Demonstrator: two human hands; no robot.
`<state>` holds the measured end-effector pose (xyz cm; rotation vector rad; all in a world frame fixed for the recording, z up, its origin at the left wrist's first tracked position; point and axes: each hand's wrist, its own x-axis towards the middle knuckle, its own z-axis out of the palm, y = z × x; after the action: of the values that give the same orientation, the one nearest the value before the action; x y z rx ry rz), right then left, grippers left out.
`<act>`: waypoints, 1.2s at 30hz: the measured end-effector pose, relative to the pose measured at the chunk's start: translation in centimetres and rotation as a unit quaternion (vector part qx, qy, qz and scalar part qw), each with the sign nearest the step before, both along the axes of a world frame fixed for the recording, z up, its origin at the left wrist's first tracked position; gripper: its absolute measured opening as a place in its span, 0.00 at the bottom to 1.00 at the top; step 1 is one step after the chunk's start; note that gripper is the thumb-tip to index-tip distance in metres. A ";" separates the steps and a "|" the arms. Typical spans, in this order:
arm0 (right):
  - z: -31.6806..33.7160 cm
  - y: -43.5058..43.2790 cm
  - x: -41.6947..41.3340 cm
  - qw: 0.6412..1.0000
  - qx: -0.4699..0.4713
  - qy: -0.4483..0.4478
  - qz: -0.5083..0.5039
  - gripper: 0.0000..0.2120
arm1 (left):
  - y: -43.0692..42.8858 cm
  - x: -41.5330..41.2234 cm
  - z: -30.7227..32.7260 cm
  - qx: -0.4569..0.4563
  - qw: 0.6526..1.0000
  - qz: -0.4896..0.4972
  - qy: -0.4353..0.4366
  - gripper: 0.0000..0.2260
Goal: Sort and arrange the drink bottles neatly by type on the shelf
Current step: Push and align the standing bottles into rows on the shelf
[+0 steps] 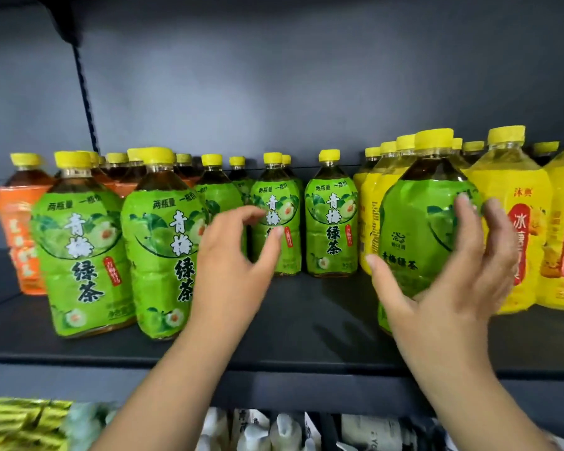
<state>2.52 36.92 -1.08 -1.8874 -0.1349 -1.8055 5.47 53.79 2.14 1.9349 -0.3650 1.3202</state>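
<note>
Your right hand (pixel 453 281) is wrapped around a green bottle (pixel 414 216), thumb on its left side and fingers curled round its right. It sits at the front of the shelf (pixel 306 320), pressed in among the yellow bottles (pixel 515 222), so it is in the wrong group. Your wrist hides its base, so I cannot tell whether it rests on the shelf or is already lifted. Your left hand (pixel 232 265) holds nothing. Its fingers are loosely curled in front of the other green bottles (pixel 82 242), which fill the middle of the shelf, with orange bottles (pixel 17 222) at the far left. The main risk is at your right fingertips: they sit hard against the nearest yellow bottle, and pulling the green one out at a slant could drag that neighbour forward off the edge. The bottle looks full and heavy, and its wrap looks slick, so a one-handed grip this high may slip. Swinging it left could also knock your free hand into the two green bottles (pixel 331 222) standing further back, and they could topple their neighbours.
</note>
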 end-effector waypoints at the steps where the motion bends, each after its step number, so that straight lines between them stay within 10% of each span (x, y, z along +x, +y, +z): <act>1: 0.6 1.3 -0.4 0.999 -0.013 -0.033 0.034 0.31 | 1.3 -1.5 0.0 0.004 0.997 0.031 -0.069 0.16; 6: 3.1 8.0 1.6 0.984 0.027 -0.054 0.171 0.29 | 6.4 -1.8 -0.5 0.005 0.981 0.183 -0.059 0.28; 17: 3.1 15.3 13.5 0.828 0.173 0.378 0.376 0.29 | 8.5 0.5 -4.3 -0.068 0.985 0.134 0.081 0.46; 24: 2.5 16.2 14.6 0.857 0.083 0.431 0.268 0.44 | 9.7 -0.4 -4.9 -0.059 0.979 0.186 0.054 0.46; 36: 2.3 15.5 15.1 0.856 0.021 0.431 0.286 0.37 | 11.3 0.0 -5.7 -0.086 0.989 0.107 0.049 0.41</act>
<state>17.61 52.40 1.23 -2.1362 -0.2853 -0.4871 5.45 65.08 -3.56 1.9244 0.0054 1.3363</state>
